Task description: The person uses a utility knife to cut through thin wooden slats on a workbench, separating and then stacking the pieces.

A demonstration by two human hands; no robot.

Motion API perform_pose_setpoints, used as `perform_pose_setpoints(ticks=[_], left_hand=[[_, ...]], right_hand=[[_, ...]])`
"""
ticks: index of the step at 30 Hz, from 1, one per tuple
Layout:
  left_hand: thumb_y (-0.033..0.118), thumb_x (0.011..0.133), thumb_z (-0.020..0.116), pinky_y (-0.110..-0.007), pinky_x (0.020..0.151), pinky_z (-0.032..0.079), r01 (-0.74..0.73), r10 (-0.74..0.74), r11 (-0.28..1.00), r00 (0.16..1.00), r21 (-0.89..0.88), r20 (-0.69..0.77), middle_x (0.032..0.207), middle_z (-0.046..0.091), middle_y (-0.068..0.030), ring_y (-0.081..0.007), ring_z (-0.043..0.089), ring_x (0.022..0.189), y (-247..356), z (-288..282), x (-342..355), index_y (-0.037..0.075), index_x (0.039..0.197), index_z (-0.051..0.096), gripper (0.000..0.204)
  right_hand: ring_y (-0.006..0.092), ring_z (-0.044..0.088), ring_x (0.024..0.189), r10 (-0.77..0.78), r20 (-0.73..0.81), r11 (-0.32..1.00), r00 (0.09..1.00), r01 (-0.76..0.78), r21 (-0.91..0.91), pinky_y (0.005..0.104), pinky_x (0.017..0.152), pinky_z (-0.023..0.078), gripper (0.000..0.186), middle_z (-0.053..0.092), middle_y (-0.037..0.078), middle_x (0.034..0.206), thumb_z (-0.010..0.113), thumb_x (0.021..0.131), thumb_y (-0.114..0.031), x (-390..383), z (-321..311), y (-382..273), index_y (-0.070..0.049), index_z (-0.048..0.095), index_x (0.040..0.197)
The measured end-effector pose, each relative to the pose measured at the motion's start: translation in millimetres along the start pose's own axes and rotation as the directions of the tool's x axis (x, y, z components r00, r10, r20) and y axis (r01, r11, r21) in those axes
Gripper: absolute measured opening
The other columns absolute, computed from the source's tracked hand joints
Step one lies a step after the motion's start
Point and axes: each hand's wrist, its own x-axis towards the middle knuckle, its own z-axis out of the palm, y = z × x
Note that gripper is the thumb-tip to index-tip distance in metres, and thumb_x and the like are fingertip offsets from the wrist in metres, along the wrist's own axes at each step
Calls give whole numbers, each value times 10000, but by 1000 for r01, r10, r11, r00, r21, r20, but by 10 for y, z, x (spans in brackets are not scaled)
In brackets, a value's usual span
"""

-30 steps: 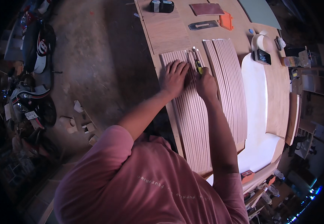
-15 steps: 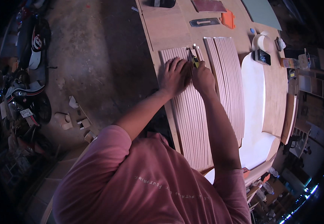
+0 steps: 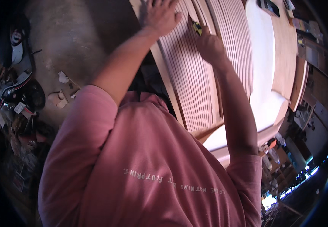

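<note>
Right grip (image 3: 210, 46) closed round the yellow cutter (image 3: 197, 28), tip toward eleven o'clock. We place the grooved panel (image 3: 196, 90) at seven, long axis nearly twelve-to-six. Left grip (image 3: 161, 18), fingers spread, lies toward ten, apparently holding nothing.

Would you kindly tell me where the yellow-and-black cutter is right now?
In the head view, the yellow-and-black cutter is near the top, right of centre, held in the right hand over the left ribbed panel.
</note>
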Motion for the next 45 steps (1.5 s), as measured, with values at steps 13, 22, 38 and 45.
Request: perform_pose_setpoints(ticks=[13, 22, 38, 45], left_hand=[[546, 1016, 532, -577, 1150, 306, -62, 25, 980, 981, 189, 191, 1461, 490, -186, -380, 372, 1416, 135, -228, 3, 244, 1555, 469, 622], [505, 1006, 554, -563, 1145, 323, -69, 21, 980, 970, 189, 244, 1427, 518, -169, -347, 398, 1402, 301, -342, 40, 205, 1556, 459, 633], [548, 957, 605, -516, 1218, 237, 10, -8, 999, 998, -36, 55, 1473, 508, -111, -321, 364, 1454, -29, -141, -24, 62, 1512, 463, 751], [350, 847, 738, -523, 1246, 228, 25, -17, 991, 998, -133, 61, 1483, 500, -105, -317, 355, 1479, -78, -134, -7, 48, 1458, 506, 720]], right_hand=[[443, 703, 724, 353, 690, 736, 632, -643, 213, 535, 600, 563, 203, 699, 248, 838, 549, 1023, -190, -3471, -1826, -478, -33, 473, 1127], [483, 676, 775, 412, 842, 595, 350, -803, 42, 588, 675, 516, 191, 699, 243, 842, 556, 1024, -188, -4363, -2215, -657, -24, 484, 1090], [214, 700, 607, 392, 522, 202, 758, -624, 755, 354, 533, 543, 273, 687, 136, 801, 546, 1086, -265, -421, -1216, -315, -7, 484, 1147], [504, 709, 803, 389, 298, 637, 871, -489, 597, 577, 678, 554, 350, 699, 322, 853, 582, 1029, -277, 1182, -543, -200, 34, 503, 1168]])
